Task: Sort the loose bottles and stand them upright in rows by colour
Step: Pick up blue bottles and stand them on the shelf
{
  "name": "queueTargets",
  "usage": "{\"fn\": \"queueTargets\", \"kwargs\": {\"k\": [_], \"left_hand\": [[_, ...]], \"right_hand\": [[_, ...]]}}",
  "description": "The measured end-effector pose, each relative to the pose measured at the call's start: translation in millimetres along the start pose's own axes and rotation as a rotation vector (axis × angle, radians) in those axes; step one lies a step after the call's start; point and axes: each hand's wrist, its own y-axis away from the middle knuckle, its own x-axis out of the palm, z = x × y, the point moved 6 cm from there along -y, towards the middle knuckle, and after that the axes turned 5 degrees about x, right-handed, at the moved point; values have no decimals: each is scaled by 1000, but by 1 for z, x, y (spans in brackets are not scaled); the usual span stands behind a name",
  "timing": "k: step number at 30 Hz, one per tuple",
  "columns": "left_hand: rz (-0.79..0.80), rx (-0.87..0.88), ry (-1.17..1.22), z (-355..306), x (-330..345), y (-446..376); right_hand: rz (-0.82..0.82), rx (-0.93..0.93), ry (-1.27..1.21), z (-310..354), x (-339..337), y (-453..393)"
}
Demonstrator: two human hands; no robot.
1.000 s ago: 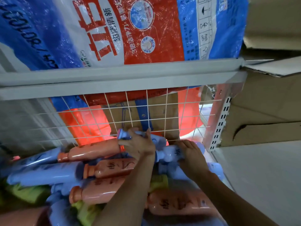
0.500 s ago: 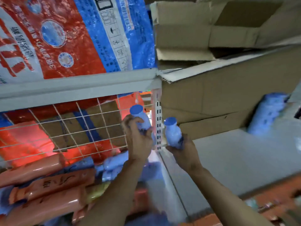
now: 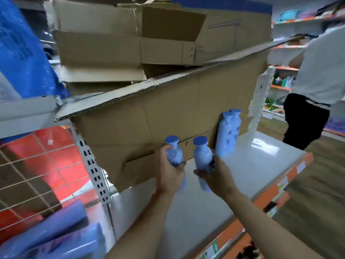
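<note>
Your left hand (image 3: 170, 173) grips one blue bottle (image 3: 174, 156), fingers wrapped round its body, and your right hand (image 3: 217, 176) grips a second bottle (image 3: 202, 157) the same way. Both bottles stand upright in your hands, caps up, side by side but not touching, held over the pale shelf (image 3: 261, 165) in front of the big cardboard box (image 3: 168, 109).

Half a second ago you held the same two bottles beside the slotted upright (image 3: 93, 165), with the wire-mesh bin still filling the left of the view. Now you have swung right: the upright sits well to your left, and the bottles are out over the open shelf. The blurred blue shape seen far right before now reads clearly as two blue bottles (image 3: 228, 133) standing upright together against the box, just beyond your right hand's bottle.

Loose blue bottles (image 3: 56, 234) lie on their sides in the bin at lower left. A person in a white top (image 3: 321, 71) stands at the far right.
</note>
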Motion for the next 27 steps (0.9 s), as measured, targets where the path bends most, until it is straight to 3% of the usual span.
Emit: {"fn": "queueTargets", "kwargs": {"k": [8, 12, 17, 20, 25, 27], "left_hand": [[-11, -78, 36, 41, 63, -34], [-76, -118, -33, 62, 59, -41], [-89, -31, -114, 48, 43, -39], [-91, -87, -142, 49, 35, -33], [-320, -203, -213, 69, 15, -5], [-342, -237, -202, 78, 12, -1]], "right_hand": [[136, -66, 19, -11, 11, -93], [196, -61, 8, -17, 33, -117], [304, -125, -20, -14, 58, -129], [403, -183, -46, -11, 77, -130], [558, -209, -168, -23, 109, -123], [568, -220, -188, -33, 118, -124]]}}
